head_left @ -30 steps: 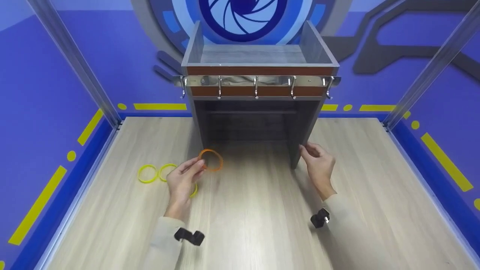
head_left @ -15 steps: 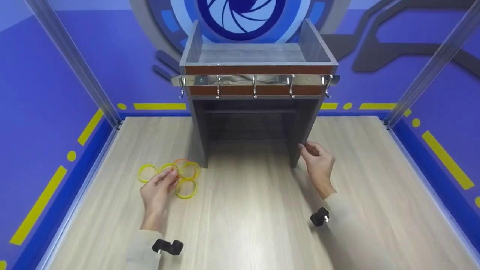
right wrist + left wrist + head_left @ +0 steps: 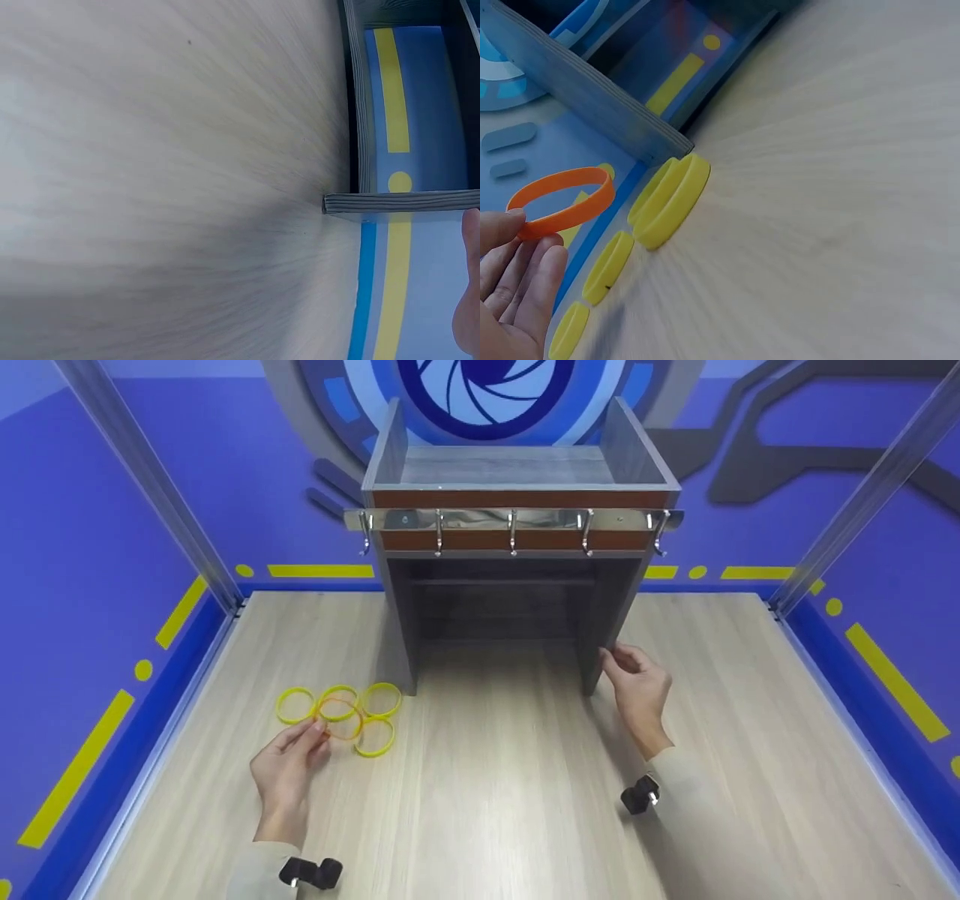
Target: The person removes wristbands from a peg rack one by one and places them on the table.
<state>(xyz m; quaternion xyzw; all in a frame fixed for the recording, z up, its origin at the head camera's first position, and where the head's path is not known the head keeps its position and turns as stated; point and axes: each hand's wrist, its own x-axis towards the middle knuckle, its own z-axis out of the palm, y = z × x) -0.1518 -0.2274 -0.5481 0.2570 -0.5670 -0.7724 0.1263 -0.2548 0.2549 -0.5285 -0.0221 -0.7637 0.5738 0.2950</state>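
Observation:
Thumb and fingers of my left hand [image 3: 289, 761] pinch an orange wristband [image 3: 361, 726], also seen clearly as an orange loop [image 3: 564, 201] in the left wrist view. It is held above several yellow wristbands [image 3: 375, 756] lying on the table. My right hand [image 3: 641, 694] grips the front edge of the right side panel [image 3: 611, 619] of a grey wooden rack. In the right wrist view only part of a finger [image 3: 472, 247] shows against that panel [image 3: 397, 201]; the other fingers are out of frame.
A metal strip with several hooks [image 3: 512, 532] runs across the rack's front. An open tray [image 3: 502, 472] tops the rack, above a dark shelf opening [image 3: 502, 611]. Blue printed walls [image 3: 135, 495] and metal posts enclose the light wooden table [image 3: 495, 810].
My left hand, still pinching the orange wristband, has moved left and towards me, uncovering the yellow wristbands. The right hand has stayed at the rack's side panel.

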